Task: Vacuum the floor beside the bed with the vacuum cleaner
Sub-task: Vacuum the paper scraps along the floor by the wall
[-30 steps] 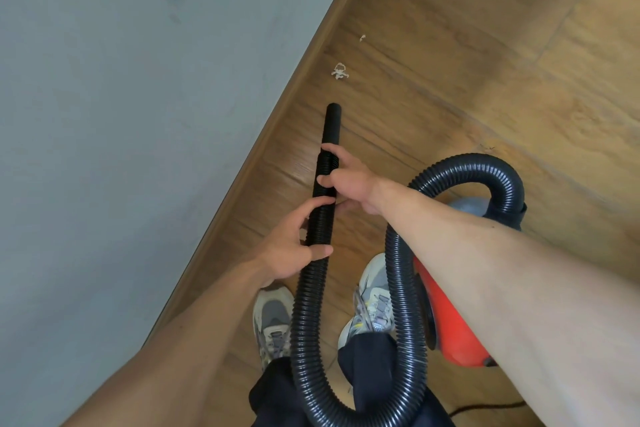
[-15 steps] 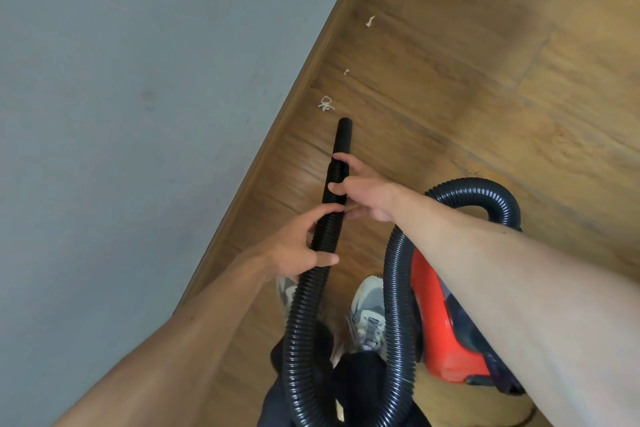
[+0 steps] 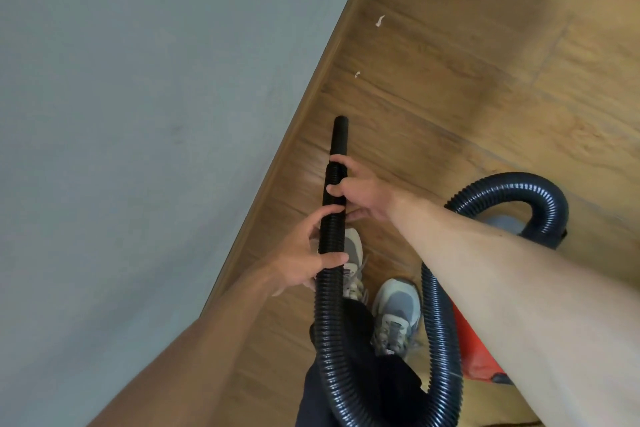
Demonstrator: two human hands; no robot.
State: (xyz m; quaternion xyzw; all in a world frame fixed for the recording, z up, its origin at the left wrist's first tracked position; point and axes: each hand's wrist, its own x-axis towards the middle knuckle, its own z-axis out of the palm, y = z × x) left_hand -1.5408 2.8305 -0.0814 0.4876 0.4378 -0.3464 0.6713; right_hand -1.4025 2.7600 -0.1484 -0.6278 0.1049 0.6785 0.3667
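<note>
On your left the grey bed (image 3: 121, 114) fills the view, its wooden edge running beside the floor (image 3: 467, 80). Your left hand (image 3: 304, 263) wraps the ribbed hose (image 3: 329, 305); just ahead your right hand (image 3: 360, 191) grips it behind the nozzle (image 3: 339, 135), which points along the bed edge. Beyond the nozzle, a small scrap (image 3: 357, 74) and a larger scrap (image 3: 380, 20) lie on the boards, not yet picked up, so the strip ahead is left. The red vacuum cleaner (image 3: 474, 350) sits at your right, behind your forearm.
</note>
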